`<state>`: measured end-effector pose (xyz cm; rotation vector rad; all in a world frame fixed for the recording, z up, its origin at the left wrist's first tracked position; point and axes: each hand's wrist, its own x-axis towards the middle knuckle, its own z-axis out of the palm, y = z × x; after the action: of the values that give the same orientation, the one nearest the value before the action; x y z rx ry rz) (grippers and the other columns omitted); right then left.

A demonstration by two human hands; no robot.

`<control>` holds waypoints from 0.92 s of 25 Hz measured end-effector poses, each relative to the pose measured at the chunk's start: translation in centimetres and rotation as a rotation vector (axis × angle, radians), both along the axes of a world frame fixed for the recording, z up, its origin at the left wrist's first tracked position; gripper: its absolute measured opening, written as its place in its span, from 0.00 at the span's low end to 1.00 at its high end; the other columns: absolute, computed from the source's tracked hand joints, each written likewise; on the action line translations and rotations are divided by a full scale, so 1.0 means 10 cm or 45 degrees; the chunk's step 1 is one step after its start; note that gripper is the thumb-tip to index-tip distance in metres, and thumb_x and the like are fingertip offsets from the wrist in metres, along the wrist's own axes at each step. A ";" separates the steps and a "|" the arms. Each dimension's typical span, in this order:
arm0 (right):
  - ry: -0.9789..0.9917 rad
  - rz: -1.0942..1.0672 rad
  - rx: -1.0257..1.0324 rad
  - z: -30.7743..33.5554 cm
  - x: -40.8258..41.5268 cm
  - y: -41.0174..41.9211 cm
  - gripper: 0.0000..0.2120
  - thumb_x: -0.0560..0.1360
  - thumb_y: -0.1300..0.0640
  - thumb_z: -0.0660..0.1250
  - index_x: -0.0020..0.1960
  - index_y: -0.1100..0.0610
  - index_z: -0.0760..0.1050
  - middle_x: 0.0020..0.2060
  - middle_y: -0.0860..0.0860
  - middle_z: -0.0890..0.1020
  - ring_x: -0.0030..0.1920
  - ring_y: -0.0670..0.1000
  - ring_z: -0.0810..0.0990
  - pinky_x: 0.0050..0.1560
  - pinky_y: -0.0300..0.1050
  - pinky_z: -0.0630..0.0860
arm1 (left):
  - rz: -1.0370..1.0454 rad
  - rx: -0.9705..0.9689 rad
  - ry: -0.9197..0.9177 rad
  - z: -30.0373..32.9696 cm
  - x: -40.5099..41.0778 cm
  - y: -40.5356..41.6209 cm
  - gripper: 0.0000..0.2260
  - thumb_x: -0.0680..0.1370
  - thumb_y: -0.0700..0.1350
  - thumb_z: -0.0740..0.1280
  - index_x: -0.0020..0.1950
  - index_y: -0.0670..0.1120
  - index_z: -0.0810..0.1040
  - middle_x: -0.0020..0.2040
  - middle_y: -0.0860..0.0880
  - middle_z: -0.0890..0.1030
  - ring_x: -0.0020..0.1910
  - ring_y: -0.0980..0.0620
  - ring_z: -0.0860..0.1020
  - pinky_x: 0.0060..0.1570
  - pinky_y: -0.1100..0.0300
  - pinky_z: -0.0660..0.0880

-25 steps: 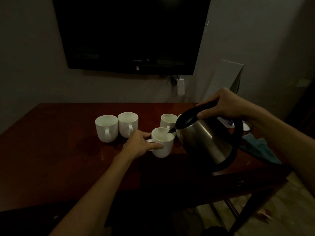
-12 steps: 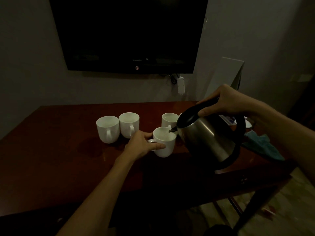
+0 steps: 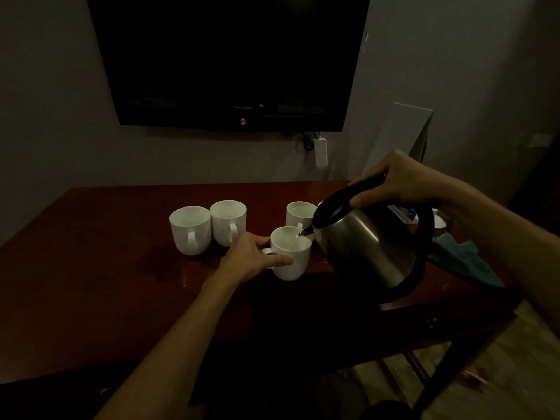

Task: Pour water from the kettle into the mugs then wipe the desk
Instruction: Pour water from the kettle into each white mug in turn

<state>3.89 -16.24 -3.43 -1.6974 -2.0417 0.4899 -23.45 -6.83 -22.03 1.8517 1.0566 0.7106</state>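
Note:
My right hand grips the black handle of a steel kettle, which is tilted left with its spout over the rim of a white mug. My left hand holds that mug by its handle side, thumb across its front. Another white mug stands just behind it. Two more white mugs stand side by side to the left on the dark red desk. A teal cloth lies on the desk to the right of the kettle.
A dark television hangs on the wall above the desk, with a white power strip below it. A white panel leans at the back right. Small items sit behind the kettle. Wet patches shine on the desk near the left mugs.
The kettle stays tilted over the front mug and both hands keep their hold. My view has shifted slightly; nothing else has moved.

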 end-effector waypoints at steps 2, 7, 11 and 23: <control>0.013 0.001 0.004 0.00 -0.01 -0.01 0.14 0.64 0.46 0.74 0.48 0.47 0.83 0.42 0.58 0.85 0.42 0.63 0.81 0.38 0.47 0.77 | 0.003 0.003 0.002 0.00 0.00 0.00 0.23 0.66 0.53 0.80 0.59 0.49 0.83 0.53 0.53 0.86 0.55 0.55 0.82 0.59 0.47 0.79; 0.043 -0.010 -0.017 0.00 0.00 0.01 0.12 0.64 0.45 0.75 0.47 0.45 0.83 0.41 0.59 0.85 0.37 0.62 0.79 0.36 0.46 0.74 | -0.003 -0.005 -0.001 0.00 0.01 0.00 0.24 0.66 0.52 0.80 0.60 0.48 0.83 0.54 0.53 0.85 0.55 0.56 0.82 0.59 0.47 0.79; -0.016 -0.028 -0.035 0.02 -0.01 0.01 0.13 0.68 0.50 0.76 0.51 0.52 0.84 0.35 0.51 0.84 0.28 0.43 0.77 0.30 0.34 0.72 | -0.007 -0.012 0.005 0.00 0.00 0.01 0.25 0.66 0.53 0.80 0.61 0.48 0.82 0.55 0.53 0.85 0.56 0.55 0.81 0.59 0.47 0.79; 0.020 -0.020 -0.053 0.03 0.00 0.03 0.12 0.66 0.48 0.75 0.48 0.49 0.84 0.37 0.54 0.85 0.34 0.55 0.78 0.33 0.39 0.73 | -0.007 0.000 0.004 -0.01 0.00 0.02 0.23 0.66 0.53 0.80 0.59 0.49 0.84 0.53 0.54 0.86 0.55 0.56 0.82 0.59 0.47 0.79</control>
<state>3.84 -15.91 -3.13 -1.7267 -2.0190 0.5423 -23.41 -6.63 -22.14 1.8556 1.0527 0.7049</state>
